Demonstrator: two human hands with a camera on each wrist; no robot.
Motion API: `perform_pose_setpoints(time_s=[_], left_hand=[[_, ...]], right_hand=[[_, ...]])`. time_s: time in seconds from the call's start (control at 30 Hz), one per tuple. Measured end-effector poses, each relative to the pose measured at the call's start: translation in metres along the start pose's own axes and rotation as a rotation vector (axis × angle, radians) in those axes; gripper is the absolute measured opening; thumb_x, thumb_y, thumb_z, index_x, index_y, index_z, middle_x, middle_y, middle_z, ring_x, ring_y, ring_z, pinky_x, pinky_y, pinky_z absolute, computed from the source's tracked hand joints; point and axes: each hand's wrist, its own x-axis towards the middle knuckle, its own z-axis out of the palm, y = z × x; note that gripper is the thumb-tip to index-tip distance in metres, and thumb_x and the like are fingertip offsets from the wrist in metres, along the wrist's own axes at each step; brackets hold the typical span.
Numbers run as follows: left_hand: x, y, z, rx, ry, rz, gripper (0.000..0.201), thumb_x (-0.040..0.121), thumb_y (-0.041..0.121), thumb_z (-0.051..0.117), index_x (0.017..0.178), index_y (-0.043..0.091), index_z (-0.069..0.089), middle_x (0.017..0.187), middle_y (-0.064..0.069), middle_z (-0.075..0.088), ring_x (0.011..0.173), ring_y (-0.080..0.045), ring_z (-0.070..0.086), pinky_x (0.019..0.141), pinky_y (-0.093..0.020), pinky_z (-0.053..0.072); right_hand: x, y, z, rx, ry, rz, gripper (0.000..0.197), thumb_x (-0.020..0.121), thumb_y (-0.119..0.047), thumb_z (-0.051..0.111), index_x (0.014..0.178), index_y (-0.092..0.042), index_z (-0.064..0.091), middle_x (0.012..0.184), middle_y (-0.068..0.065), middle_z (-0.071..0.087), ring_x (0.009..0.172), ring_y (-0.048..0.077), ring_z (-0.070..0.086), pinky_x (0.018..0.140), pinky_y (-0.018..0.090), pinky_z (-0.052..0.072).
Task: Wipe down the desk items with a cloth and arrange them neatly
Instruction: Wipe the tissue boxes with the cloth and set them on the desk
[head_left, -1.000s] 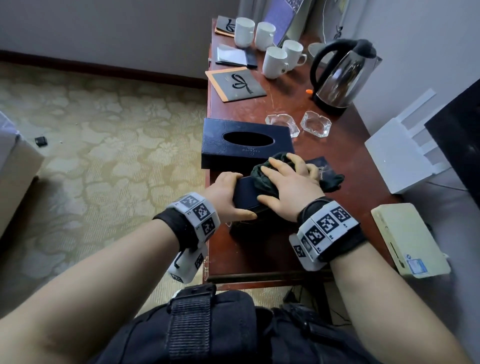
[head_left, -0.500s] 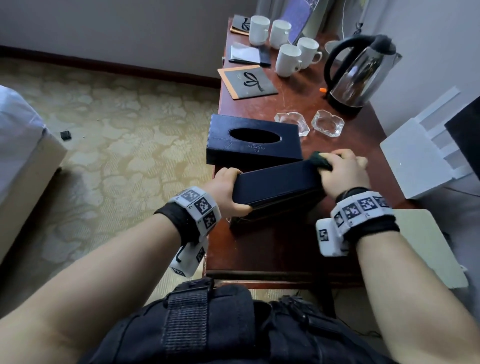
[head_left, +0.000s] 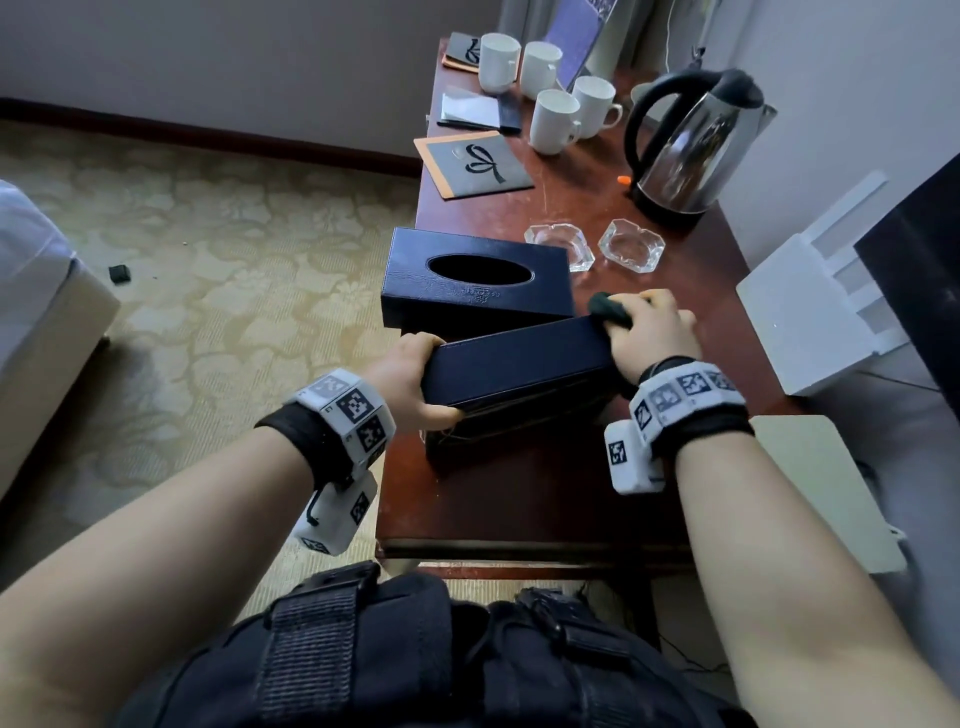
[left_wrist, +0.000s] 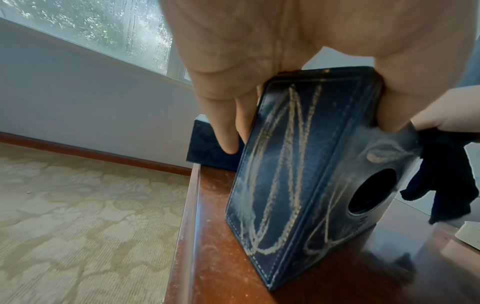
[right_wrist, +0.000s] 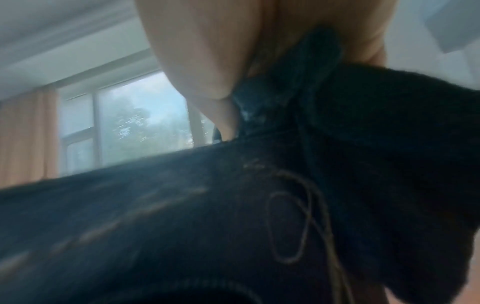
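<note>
My left hand (head_left: 410, 376) has its grip clamped on the near end of a dark blue tissue box (head_left: 519, 358), fingers curled over the far side and thumb along the near side. The box stands tipped on one long side on the worktop (head_left: 519, 499), its oval opening facing toward me; in the left wrist view the opening (left_wrist: 371, 191) looks dark and I cannot tell what is inside. Pale dust streaks mark the end panel. My right hand (head_left: 649, 332) grips a bunched dark cloth (head_left: 613, 309), pressed against the box's far end, a tail of cloth hanging down beside it.

Just behind sits a second dark blue tissue box (head_left: 475, 280), upright, its oval slot showing only black. Past it are two clear glass ashtrays (head_left: 561, 244), both bare inside. Farther back stand a steel kettle (head_left: 696, 140) and four white mugs (head_left: 553, 122); I can't see inside them.
</note>
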Motion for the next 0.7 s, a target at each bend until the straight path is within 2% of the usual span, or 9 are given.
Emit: perform_pose_setpoints(time_s=[0.07,0.13,0.2,0.3,0.37,0.43,0.53,0.63,0.7], left_hand=[[-0.001,0.001,-0.001,0.014,0.001,-0.003,0.071,0.072,0.027,0.076,0.130,0.014,0.037,0.119,-0.003,0.043,0.102,-0.018,0.050,0.088,-0.029,0.044],[-0.001,0.001,-0.002,0.025,-0.005,-0.008,0.071,0.072,0.028,0.076,0.130,0.015,0.037,0.118,-0.002,0.043,0.102,-0.019,0.051,0.088,-0.030,0.045],[0.000,0.001,-0.001,0.026,-0.011,-0.007,0.072,0.072,0.029,0.076,0.130,0.015,0.037,0.118,-0.002,0.043,0.103,-0.020,0.052,0.089,-0.033,0.046],[0.001,0.000,0.000,0.019,-0.007,-0.012,0.072,0.071,0.028,0.077,0.130,0.013,0.037,0.120,-0.004,0.043,0.104,-0.021,0.051,0.090,-0.033,0.045],[0.001,0.000,0.000,0.014,0.001,-0.011,0.072,0.071,0.027,0.077,0.130,0.013,0.038,0.120,-0.004,0.043,0.105,-0.021,0.050,0.091,-0.032,0.044],[0.000,-0.001,0.000,0.007,-0.008,-0.013,0.072,0.072,0.026,0.077,0.130,0.013,0.037,0.118,-0.001,0.042,0.104,-0.018,0.049,0.089,-0.028,0.043],[0.001,-0.002,0.000,-0.011,-0.018,-0.013,0.072,0.071,0.026,0.077,0.130,0.012,0.038,0.116,0.000,0.042,0.101,-0.015,0.048,0.088,-0.027,0.042],[0.001,-0.002,-0.001,0.002,-0.006,-0.020,0.072,0.069,0.028,0.078,0.128,0.014,0.040,0.112,0.002,0.043,0.101,-0.017,0.050,0.089,-0.032,0.046],[0.001,-0.003,0.000,0.005,-0.004,-0.033,0.071,0.068,0.030,0.078,0.127,0.016,0.040,0.113,0.001,0.045,0.100,-0.018,0.052,0.087,-0.034,0.047]], right_hand=[[0.009,0.002,-0.005,0.043,-0.009,0.077,0.032,0.094,-0.028,0.045,0.125,-0.028,0.053,0.134,0.007,0.040,0.119,0.037,0.038,0.095,0.036,0.036],[0.010,-0.009,-0.004,-0.036,0.006,0.045,0.033,0.093,-0.027,0.046,0.125,-0.025,0.054,0.133,0.009,0.041,0.118,0.037,0.037,0.093,0.036,0.037],[-0.002,-0.030,0.003,-0.151,0.029,-0.100,0.032,0.092,-0.029,0.047,0.123,-0.025,0.055,0.132,0.006,0.043,0.117,0.035,0.036,0.093,0.037,0.036],[-0.037,-0.058,0.024,-0.189,0.033,-0.318,0.033,0.092,-0.032,0.046,0.123,-0.024,0.053,0.133,0.000,0.042,0.118,0.032,0.033,0.095,0.037,0.032],[-0.058,-0.062,0.034,-0.144,0.034,-0.411,0.037,0.091,-0.031,0.047,0.128,-0.027,0.049,0.137,-0.004,0.039,0.122,0.030,0.030,0.098,0.037,0.027],[-0.061,-0.052,0.033,-0.092,0.007,-0.436,0.041,0.091,-0.031,0.048,0.132,-0.031,0.046,0.140,-0.008,0.037,0.124,0.028,0.028,0.101,0.035,0.023],[-0.033,-0.026,0.020,-0.063,0.011,-0.269,0.038,0.091,-0.030,0.049,0.129,-0.033,0.049,0.139,-0.005,0.038,0.123,0.028,0.029,0.100,0.035,0.024],[-0.006,-0.002,0.003,0.015,0.026,-0.024,0.035,0.094,-0.028,0.045,0.129,-0.029,0.050,0.139,0.003,0.038,0.122,0.033,0.030,0.101,0.036,0.027],[-0.003,0.000,0.005,0.049,0.022,0.062,0.036,0.096,-0.028,0.042,0.131,-0.027,0.048,0.139,0.005,0.037,0.122,0.034,0.030,0.102,0.036,0.028]])
